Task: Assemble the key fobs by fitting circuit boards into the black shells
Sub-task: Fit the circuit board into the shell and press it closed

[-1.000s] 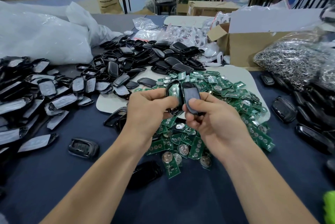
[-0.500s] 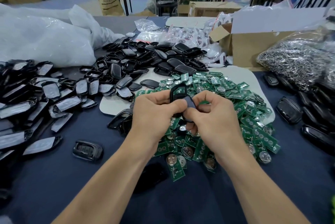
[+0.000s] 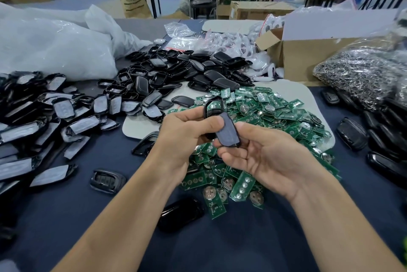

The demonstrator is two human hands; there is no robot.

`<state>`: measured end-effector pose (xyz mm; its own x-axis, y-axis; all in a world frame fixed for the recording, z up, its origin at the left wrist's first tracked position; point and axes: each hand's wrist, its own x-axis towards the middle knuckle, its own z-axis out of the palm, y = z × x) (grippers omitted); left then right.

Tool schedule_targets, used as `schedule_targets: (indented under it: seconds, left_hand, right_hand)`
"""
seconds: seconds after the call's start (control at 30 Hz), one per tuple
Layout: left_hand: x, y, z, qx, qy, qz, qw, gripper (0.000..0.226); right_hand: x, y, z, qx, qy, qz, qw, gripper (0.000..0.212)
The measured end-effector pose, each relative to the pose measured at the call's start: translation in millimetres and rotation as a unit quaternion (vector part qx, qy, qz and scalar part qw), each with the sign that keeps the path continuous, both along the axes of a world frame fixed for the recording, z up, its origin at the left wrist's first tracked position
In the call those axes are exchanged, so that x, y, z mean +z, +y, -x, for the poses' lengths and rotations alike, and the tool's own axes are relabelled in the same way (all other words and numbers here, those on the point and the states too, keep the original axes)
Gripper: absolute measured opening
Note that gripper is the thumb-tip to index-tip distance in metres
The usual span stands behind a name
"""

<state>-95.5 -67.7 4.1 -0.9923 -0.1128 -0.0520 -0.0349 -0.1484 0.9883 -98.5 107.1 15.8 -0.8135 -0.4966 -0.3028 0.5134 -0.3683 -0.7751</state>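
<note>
My left hand grips a black shell half with a green circuit board seated in it. Its thumb also presses on a dark cover half that lies tilted across the shell's lower end. My right hand is palm up under the cover, its fingertips holding the cover's lower edge. Beneath both hands spreads a heap of green circuit boards. A pile of empty black shells lies behind it.
Film-backed black covers crowd the left side. Loose fob parts lie on the blue cloth near my forearms. More black fobs, a bag of metal rings and a cardboard box stand at the right. A big white plastic bag lies back left.
The cover half has swung from beside the shell to lie across its lower end. My right hand has opened out and turned palm up beneath it.
</note>
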Motion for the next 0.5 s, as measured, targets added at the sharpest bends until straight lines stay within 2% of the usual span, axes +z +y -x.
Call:
schedule_targets:
  seconds: [0.07,0.17,0.3,0.4,0.5]
  left_hand:
    - [-0.7,-0.6,0.9,0.004,-0.009,0.0,1.0,0.072]
    - [-1.6,0.2,0.9,-0.008,-0.002,0.002,1.0,0.053]
    - [-2.8,-0.2,1.8,0.007,-0.009,-0.001,1.0,0.062]
    - [-2.1,0.3,1.0,-0.006,-0.005,-0.013,1.0,0.048]
    - [-0.6,0.9,0.2,-0.013,-0.032,-0.044,0.998,0.05]
  right_hand:
    - [-0.9,0.2,0.9,-0.002,-0.019,0.017,1.0,0.038]
    - [-1.5,0.3,2.3,0.003,-0.023,0.021,1.0,0.035]
    - [-0.4,1.2,3.3,0.008,-0.026,0.023,0.999,0.042]
    - [0.0,1.4,3.4,0.007,-0.028,0.034,0.999,0.045]
    - [-1.4,-0.2,3.5,-0.001,-0.035,0.051,0.998,0.049]
